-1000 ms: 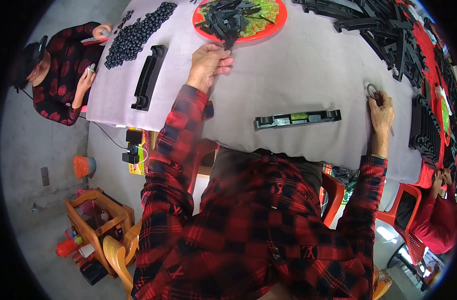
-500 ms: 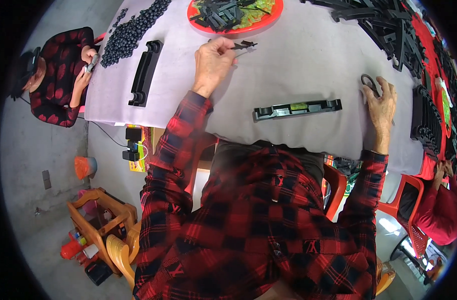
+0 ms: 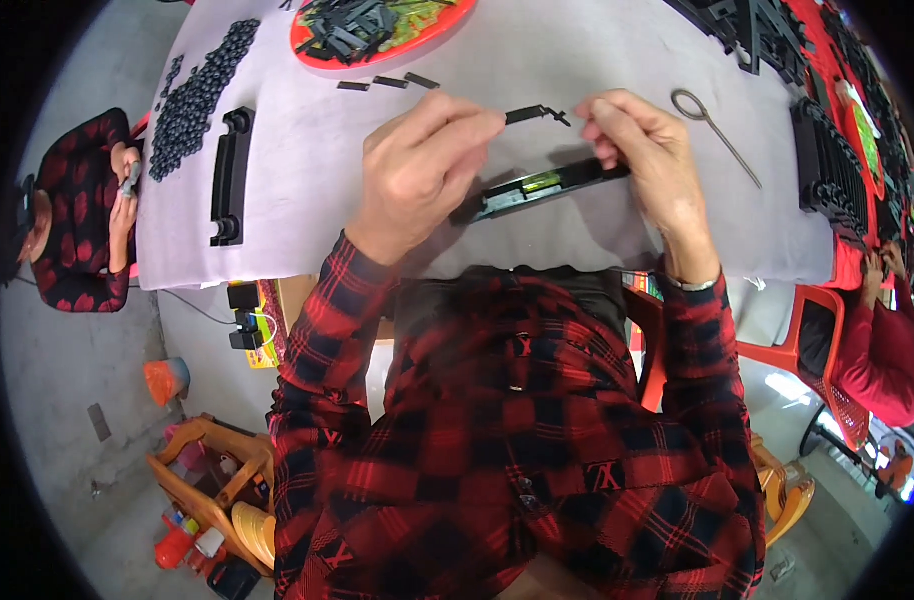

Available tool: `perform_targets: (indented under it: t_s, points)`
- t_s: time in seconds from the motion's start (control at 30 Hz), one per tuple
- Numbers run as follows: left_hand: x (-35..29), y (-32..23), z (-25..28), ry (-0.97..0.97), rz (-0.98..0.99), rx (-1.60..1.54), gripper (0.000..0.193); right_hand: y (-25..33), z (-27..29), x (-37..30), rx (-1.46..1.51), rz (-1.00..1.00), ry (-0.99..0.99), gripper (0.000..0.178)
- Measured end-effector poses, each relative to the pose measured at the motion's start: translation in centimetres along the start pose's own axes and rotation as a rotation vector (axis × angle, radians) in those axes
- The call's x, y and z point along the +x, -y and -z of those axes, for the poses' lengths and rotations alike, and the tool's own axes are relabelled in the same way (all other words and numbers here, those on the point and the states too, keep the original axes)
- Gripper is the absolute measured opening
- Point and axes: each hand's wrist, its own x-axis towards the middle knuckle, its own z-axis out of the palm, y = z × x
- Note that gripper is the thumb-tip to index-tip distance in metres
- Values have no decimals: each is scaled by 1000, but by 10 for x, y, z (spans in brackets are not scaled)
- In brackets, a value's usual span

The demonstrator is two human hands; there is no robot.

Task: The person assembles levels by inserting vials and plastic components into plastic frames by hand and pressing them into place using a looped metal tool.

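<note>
My left hand [image 3: 417, 170] is closed in a pinch on a thin black plastic strip [image 3: 525, 115] with a small branched end pointing right. Close to that end, the fingers of my right hand [image 3: 649, 150] are drawn together; whether something small is between them is hidden. Beneath both hands lies a long black spirit level body [image 3: 507, 201] with a green vial [image 3: 543, 182], its right end partly covered by my right hand. To the right, a metal rod with a ring end [image 3: 717, 132] rests on the cloth.
A red plate [image 3: 447, 32] holds black strips and green pieces; several loose strips [image 3: 390, 82] lie before it. At left are another black body [image 3: 232, 178] and a heap of black beads [image 3: 202, 100]. Stacked black parts [image 3: 822, 170] stand right. A co-worker [image 3: 82, 220] sits at left.
My right hand has left the ring-ended rod and moved left, next to my left hand. My left hand has come nearer with the black strip, over the spirit level body. The view has shifted.
</note>
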Motion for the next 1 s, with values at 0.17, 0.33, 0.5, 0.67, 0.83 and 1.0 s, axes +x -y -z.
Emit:
perform_targets:
  t_s: [0.17, 0.33, 0.5, 0.67, 0.83, 1.0]
  points:
    - [-6, -6, -13, -48, -39, -35, 31, -3, -8, -5, 325, -188, 142, 23]
    - [-13, -1, -24, -49, -86, 7, 29, -8, -10, 0, 540, -228, 179, 21]
    - [-14, -3, -24, -64, 38, 13, 29, -9, -10, 9, 598, -279, 187, 14]
    - [-14, -6, -22, -79, 223, -155, 26, -2, -16, 6, 330, -100, 181, 13]
    - [-19, -12, -23, 9, 620, -691, 19, -3, -19, 4, 188, 8, 145, 9]
    - [-9, -22, -21, 67, 913, -918, 19, -2, -26, 1, -61, 104, 47, 8]
